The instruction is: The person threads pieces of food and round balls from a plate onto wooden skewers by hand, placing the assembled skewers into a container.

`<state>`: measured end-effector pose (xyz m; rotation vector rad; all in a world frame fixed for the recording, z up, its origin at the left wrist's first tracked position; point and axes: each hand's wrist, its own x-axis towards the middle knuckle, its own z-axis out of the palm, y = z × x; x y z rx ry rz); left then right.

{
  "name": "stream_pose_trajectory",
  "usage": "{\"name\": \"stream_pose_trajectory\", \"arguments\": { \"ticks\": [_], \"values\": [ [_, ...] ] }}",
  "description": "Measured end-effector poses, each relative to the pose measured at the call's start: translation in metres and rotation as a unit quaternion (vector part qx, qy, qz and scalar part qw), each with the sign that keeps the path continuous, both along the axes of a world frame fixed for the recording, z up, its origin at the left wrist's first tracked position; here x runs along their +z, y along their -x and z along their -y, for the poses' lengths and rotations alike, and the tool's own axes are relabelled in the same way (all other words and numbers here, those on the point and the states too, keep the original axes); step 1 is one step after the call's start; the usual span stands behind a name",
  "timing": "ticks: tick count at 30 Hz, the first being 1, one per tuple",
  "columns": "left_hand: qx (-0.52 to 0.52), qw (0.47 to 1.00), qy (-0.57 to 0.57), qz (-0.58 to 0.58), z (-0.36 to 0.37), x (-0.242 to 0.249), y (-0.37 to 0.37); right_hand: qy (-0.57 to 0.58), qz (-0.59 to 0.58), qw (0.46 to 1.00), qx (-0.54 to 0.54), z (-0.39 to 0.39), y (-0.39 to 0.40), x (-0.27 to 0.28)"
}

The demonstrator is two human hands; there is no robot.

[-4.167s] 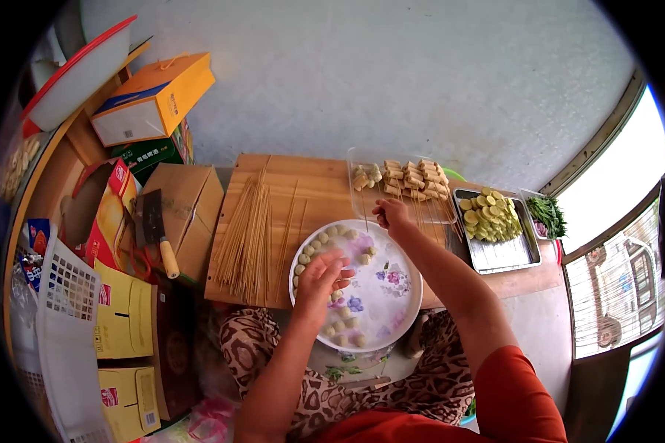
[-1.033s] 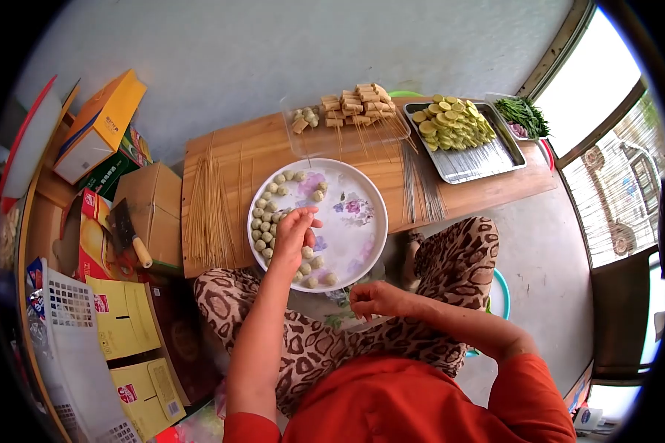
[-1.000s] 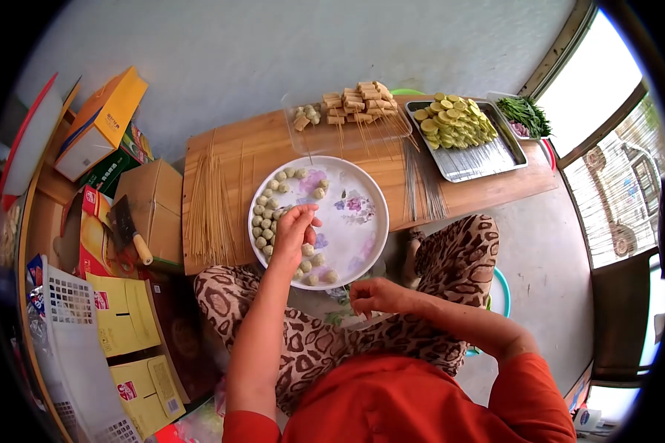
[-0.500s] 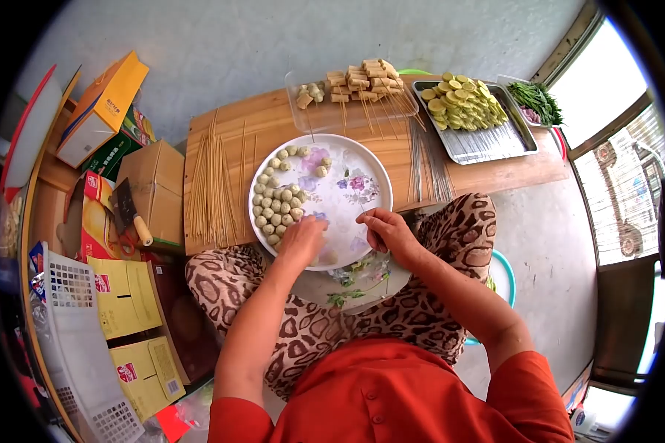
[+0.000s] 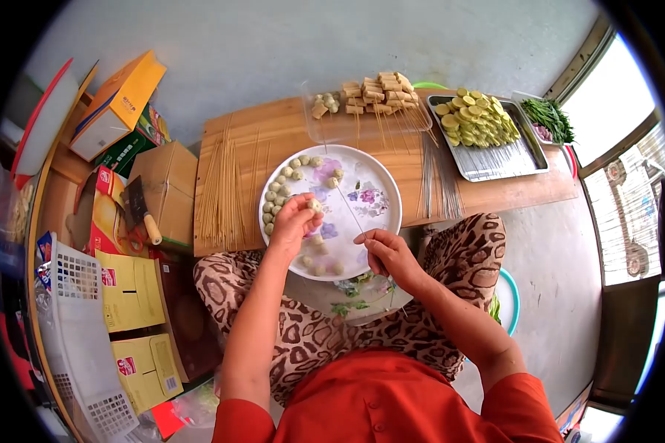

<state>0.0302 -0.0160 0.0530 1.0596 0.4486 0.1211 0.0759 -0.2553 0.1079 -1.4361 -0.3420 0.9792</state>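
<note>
My left hand [image 5: 292,224] is raised over the left part of a round white floral tray [image 5: 380,221], pinching one pale speckled ball [image 5: 315,205] between its fingertips. Over the tray's right front, my right hand [image 5: 393,257] grips a thin skewer [image 5: 351,210] that slants away from me. The skewer's far end meets two more speckled balls [image 5: 335,179]. Several similar balls [image 5: 277,187] line the tray's left side, partly hidden by my left hand. Others near the front rim look blurred.
Bamboo skewers [image 5: 222,192] lie left on the wooden table [image 5: 273,127], grey skewers [image 5: 442,181] right. Behind stand a clear tray of skewered rolls [image 5: 380,94], a metal tray [image 5: 499,164] with green slices, and green vegetables [image 5: 548,119]. A cleaver [image 5: 142,209] rests by boxes at left.
My left hand has risen from the tray with a ball in its fingertips. Some balls have shifted toward the front rim. The skewer in my right hand now reaches the two balls.
</note>
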Motion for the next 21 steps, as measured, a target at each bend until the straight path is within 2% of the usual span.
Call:
{"name": "stream_pose_trajectory", "arguments": {
  "ticks": [3,9,21],
  "values": [
    [0.065,0.99,0.121,0.021,-0.011,0.003,0.002,0.01,0.02,0.999,0.035,-0.001,0.009,0.004],
    [0.096,0.983,0.149,0.037,-0.012,-0.011,0.001,0.0,0.025,0.997,0.073,-0.008,0.023,0.008],
    [0.096,0.974,0.2,0.038,-0.006,-0.015,-0.006,-0.002,0.01,0.997,0.07,-0.009,0.023,0.007]
  ]
}}
